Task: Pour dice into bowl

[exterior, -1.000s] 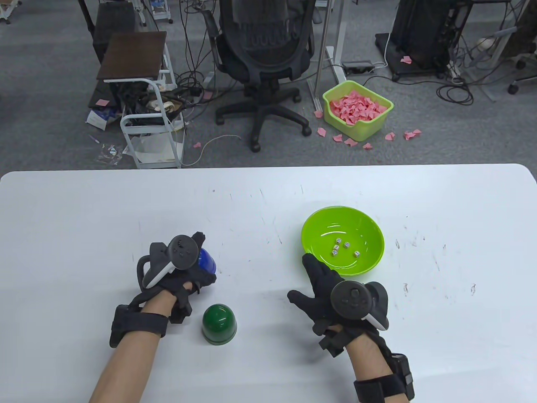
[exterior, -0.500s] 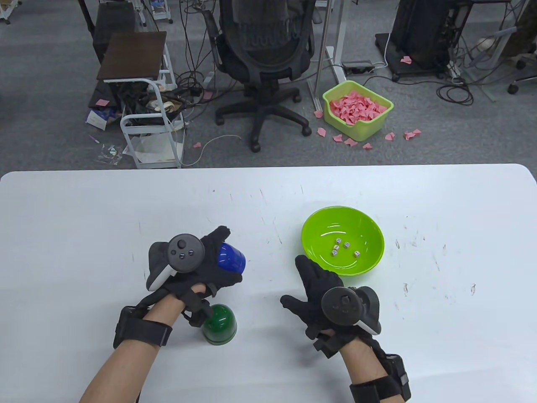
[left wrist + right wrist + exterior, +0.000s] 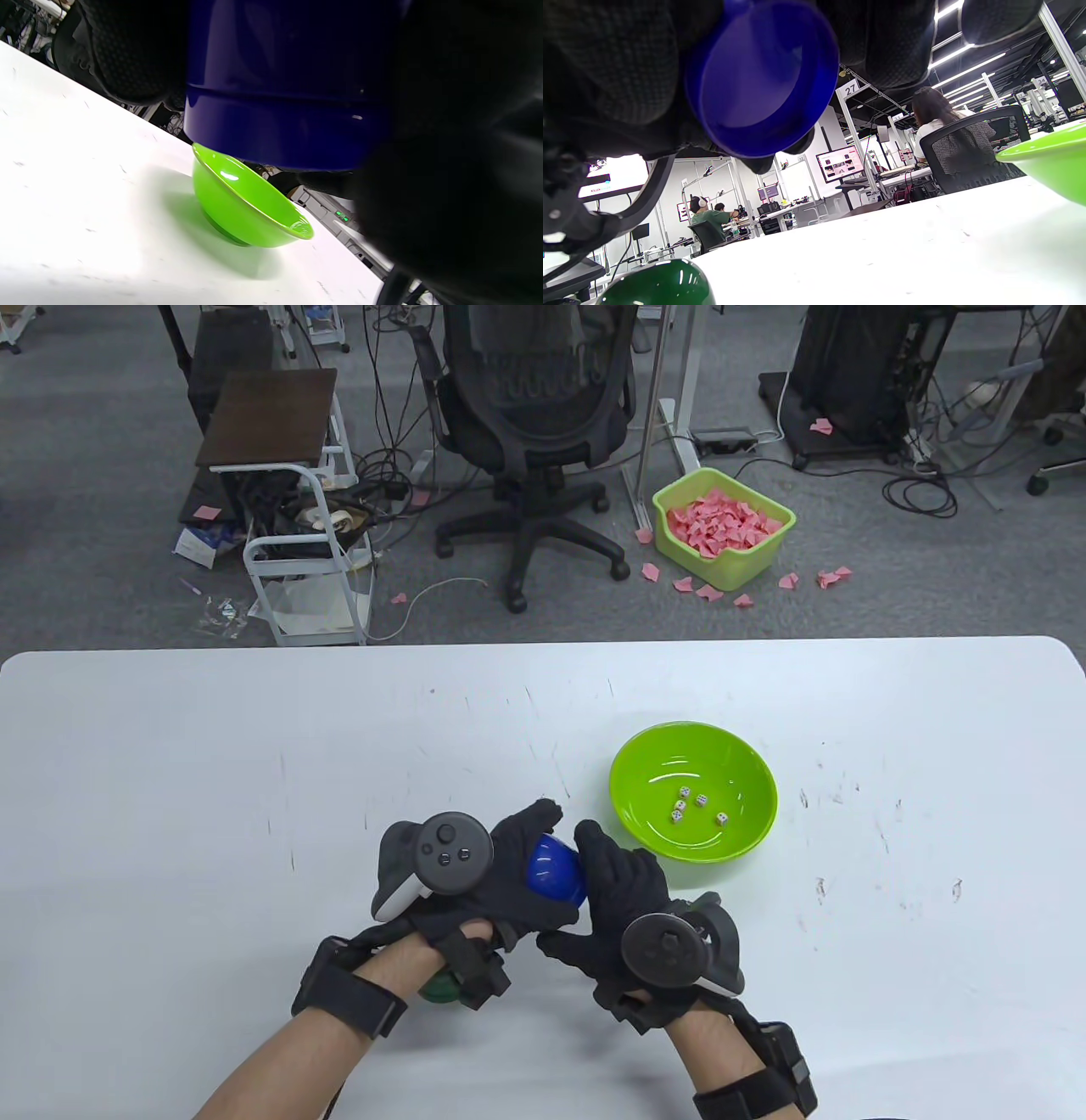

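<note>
My left hand [image 3: 507,875] grips a blue dice cup [image 3: 556,879] and holds it on its side above the table, left of the green bowl [image 3: 629,777]. The cup's round end [image 3: 761,78] faces my right hand [image 3: 612,881], whose fingers [image 3: 604,857] and thumb lie around that end. The left wrist view shows the cup [image 3: 288,93] close up, with the bowl [image 3: 237,199] beyond it. Several white dice [image 3: 689,806] lie in the bowl. What is inside the blue cup is hidden.
A dark green dice cup [image 3: 439,989] stands mouth down under my left wrist, mostly hidden; it also shows in the right wrist view [image 3: 657,284]. The bowl's rim [image 3: 1048,163] is at that view's right. The white table [image 3: 212,746] stretches left and back.
My left hand lifted the blue cup and carried it right, toward the bowl. My right hand moved left and closed in on the cup's end. The green cup and bowl have not moved.
</note>
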